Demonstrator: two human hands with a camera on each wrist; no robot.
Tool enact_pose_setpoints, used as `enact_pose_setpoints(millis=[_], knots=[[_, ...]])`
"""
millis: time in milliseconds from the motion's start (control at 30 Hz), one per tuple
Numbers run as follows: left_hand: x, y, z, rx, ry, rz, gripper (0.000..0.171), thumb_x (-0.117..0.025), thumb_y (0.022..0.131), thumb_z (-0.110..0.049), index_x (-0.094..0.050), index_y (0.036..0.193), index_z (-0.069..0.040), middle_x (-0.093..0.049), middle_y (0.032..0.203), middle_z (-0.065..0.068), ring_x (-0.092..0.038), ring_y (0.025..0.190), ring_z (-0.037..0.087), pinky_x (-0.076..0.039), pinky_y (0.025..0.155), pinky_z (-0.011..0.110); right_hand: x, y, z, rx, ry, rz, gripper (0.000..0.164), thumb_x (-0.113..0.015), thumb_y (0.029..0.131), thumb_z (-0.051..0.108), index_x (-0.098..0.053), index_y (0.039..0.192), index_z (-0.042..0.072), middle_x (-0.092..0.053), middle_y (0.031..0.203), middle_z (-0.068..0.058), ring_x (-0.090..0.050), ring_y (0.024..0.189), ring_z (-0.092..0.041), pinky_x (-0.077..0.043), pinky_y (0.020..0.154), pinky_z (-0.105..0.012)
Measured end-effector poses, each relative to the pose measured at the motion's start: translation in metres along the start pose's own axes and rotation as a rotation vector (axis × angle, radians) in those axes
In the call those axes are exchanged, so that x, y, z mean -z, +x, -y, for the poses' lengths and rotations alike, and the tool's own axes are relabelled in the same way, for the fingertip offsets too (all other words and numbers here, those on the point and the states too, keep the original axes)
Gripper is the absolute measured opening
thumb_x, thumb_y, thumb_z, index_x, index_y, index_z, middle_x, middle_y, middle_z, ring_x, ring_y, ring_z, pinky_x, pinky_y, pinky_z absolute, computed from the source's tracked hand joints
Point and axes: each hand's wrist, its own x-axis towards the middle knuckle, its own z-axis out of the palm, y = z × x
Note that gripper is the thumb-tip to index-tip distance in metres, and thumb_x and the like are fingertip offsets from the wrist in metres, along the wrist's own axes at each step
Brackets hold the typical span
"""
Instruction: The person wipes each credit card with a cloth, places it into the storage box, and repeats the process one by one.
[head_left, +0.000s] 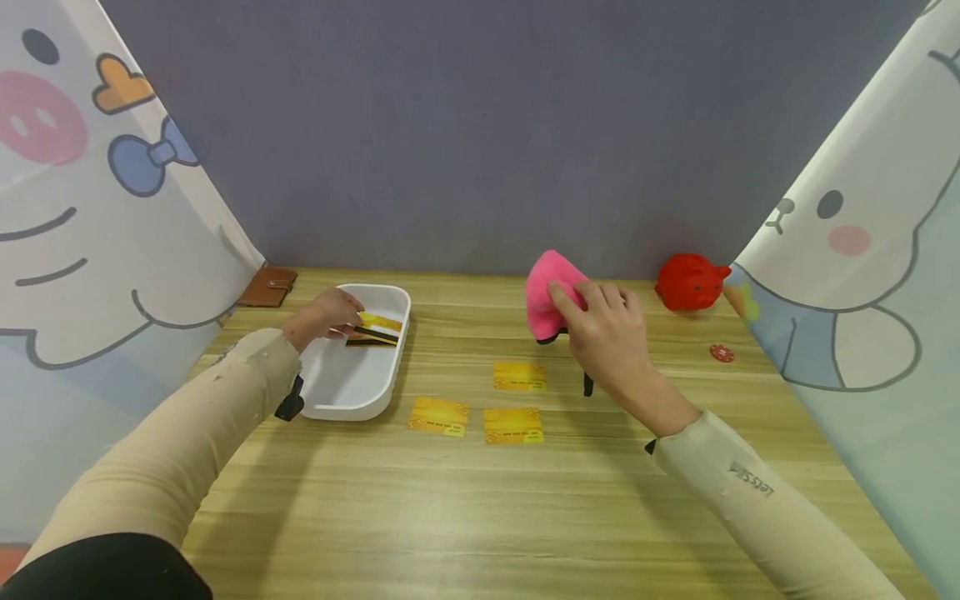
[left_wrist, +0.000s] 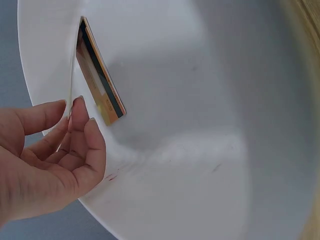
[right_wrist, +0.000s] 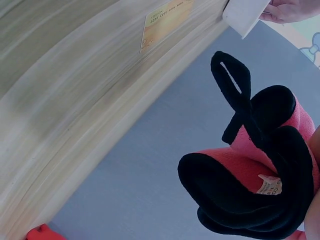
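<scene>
Holding a card point(left_wrist: 71, 90) occupies left grip point(head_left: 327, 315); right grip point(head_left: 611, 333), pink cloth point(head_left: 543, 296).

We are pinching with our left hand point(head_left: 335, 310) at nine o'clock, gripping with our right hand point(head_left: 609, 333) at three.

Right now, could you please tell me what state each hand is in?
Left hand: closed, pinching a thin card inside the white tray.
Right hand: closed, gripping the pink cloth item with black trim.
</scene>
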Motion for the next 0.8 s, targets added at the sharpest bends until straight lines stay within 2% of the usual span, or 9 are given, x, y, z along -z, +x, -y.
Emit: enact_pose_setpoints(millis=[133, 433, 633, 800], knots=[[0.0007, -0.0031, -0.0025, 0.021, -0.011, 0.013, 0.05, -0.054, 0.1, -0.008, -0.04, 0.146, 0.006, -0.065, 0.097, 0.002, -0.063, 0.073, 0.012, -0.053, 0.088, 0.043, -0.0015, -0.0008, -0.0002, -0.004, 0.005, -0.005, 0.03, -0.054, 0.094, -0.001, -0.072, 0.113, 0.013, -0.067, 0.092, -0.017, -0.06, 0.077, -0.037, -0.048, 0.069, -0.051], [0.0003, -0.0052, -0.003, 0.023, 0.023, 0.028, 0.055, -0.052, 0.102, -0.012, -0.032, 0.151, 0.004, -0.055, 0.12, 0.017, -0.062, 0.087, 0.02, -0.054, 0.091, 0.046, -0.0031, -0.001, 0.0005, -0.011, 0.012, 0.005, 0.031, -0.052, 0.095, 0.0, -0.072, 0.114, 0.013, -0.066, 0.092, -0.016, -0.061, 0.078, -0.038, -0.048, 0.07, -0.051], [0.0005, -0.0054, -0.0019, 0.015, 0.032, 0.037, 0.055, -0.05, 0.103, -0.014, -0.031, 0.151, 0.004, -0.054, 0.123, 0.019, -0.063, 0.09, 0.022, -0.054, 0.091, 0.047, -0.0033, -0.001, 0.0006, -0.012, 0.015, 0.007, 0.03, -0.053, 0.095, 0.0, -0.072, 0.114, 0.013, -0.066, 0.091, -0.017, -0.06, 0.078, -0.038, -0.048, 0.069, -0.051], [0.0012, -0.0063, -0.0027, 0.016, 0.045, 0.048, 0.056, -0.05, 0.103, -0.015, -0.03, 0.152, 0.003, -0.052, 0.131, 0.023, -0.062, 0.102, 0.028, -0.052, 0.094, 0.049, -0.0024, -0.0006, 0.0004, -0.014, 0.019, 0.013, 0.029, -0.054, 0.094, 0.0, -0.071, 0.113, 0.013, -0.066, 0.091, -0.017, -0.061, 0.079, -0.038, -0.049, 0.069, -0.051]])
